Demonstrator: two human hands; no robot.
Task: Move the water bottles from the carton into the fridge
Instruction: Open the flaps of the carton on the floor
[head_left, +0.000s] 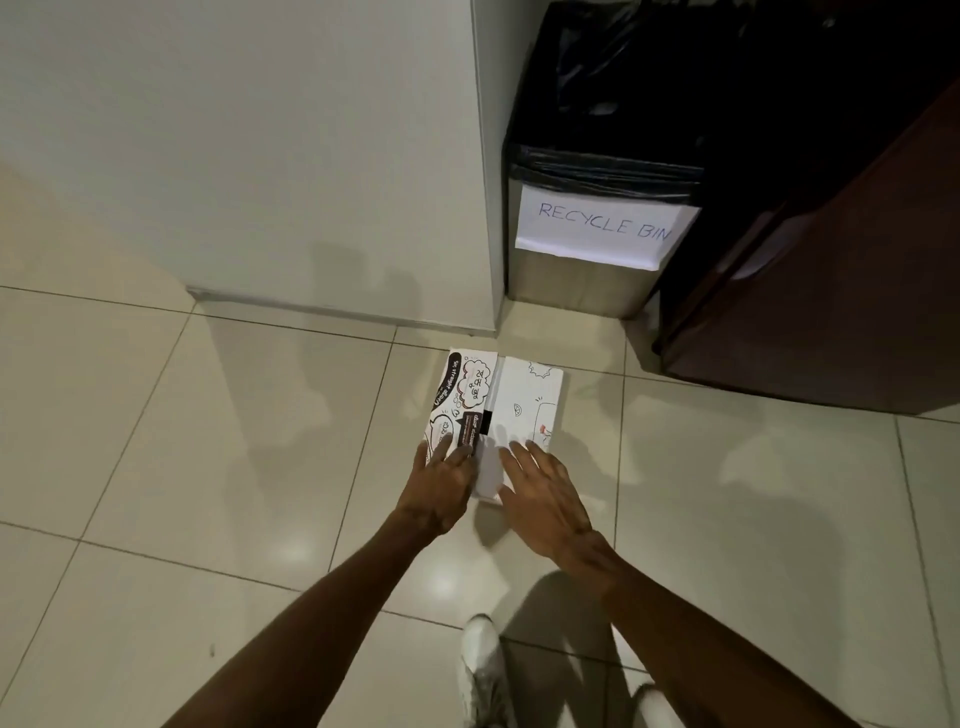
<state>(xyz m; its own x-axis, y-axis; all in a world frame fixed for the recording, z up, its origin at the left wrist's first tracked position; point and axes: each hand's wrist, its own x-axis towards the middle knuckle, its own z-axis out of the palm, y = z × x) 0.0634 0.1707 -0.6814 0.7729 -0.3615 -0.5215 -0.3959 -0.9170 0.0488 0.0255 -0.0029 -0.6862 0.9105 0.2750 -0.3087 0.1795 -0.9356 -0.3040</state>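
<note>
Hands first. We see two, both reaching down to one carton that lies closed on the tiled floor, near the corner of a white wall. Left hand: fingers spread flat, palm down, resting on the near left part of the carton's top; it grips nothing. Right hand: also spread wide, fingers extended over the near right part of the top; we cannot tell whether it touches or hovers just above. It holds nothing either.

Carton: white, with black cartoon drawings and speech bubbles, its two top flaps meeting along a middle seam. No bottles show; the flaps hide whatever is inside.

Count: one carton, two hands, two white shoes at the bottom edge. One bin beyond the carton, lined with a black bag, carrying one paper sign reading "RECYCLE BIN". One dark brown cabinet to the right of the bin.
</note>
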